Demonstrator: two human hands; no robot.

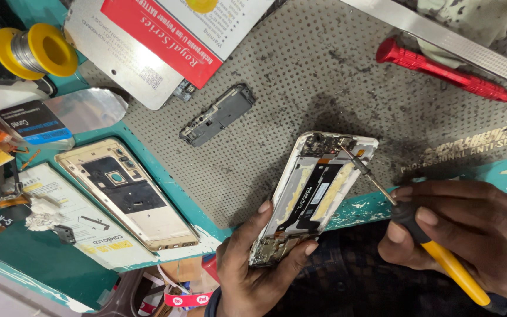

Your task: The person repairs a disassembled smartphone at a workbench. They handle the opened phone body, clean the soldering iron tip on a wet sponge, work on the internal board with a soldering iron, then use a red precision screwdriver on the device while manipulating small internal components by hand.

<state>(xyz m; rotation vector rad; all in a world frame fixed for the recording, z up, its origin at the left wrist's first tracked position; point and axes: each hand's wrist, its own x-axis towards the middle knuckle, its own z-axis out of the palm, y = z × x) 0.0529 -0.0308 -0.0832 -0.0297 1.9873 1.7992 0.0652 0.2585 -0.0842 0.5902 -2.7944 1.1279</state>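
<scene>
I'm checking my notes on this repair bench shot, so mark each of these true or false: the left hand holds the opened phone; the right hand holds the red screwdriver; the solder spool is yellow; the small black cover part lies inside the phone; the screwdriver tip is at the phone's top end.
1. The left hand holds the opened phone. True.
2. The right hand holds the red screwdriver. False: it grips a yellow-handled screwdriver; the red one lies apart on the grey mat.
3. The solder spool is yellow. True.
4. The small black cover part lies inside the phone. False: it lies on the mat, apart from the phone.
5. The yellow-handled screwdriver's tip is at the phone's top end. True.
</scene>
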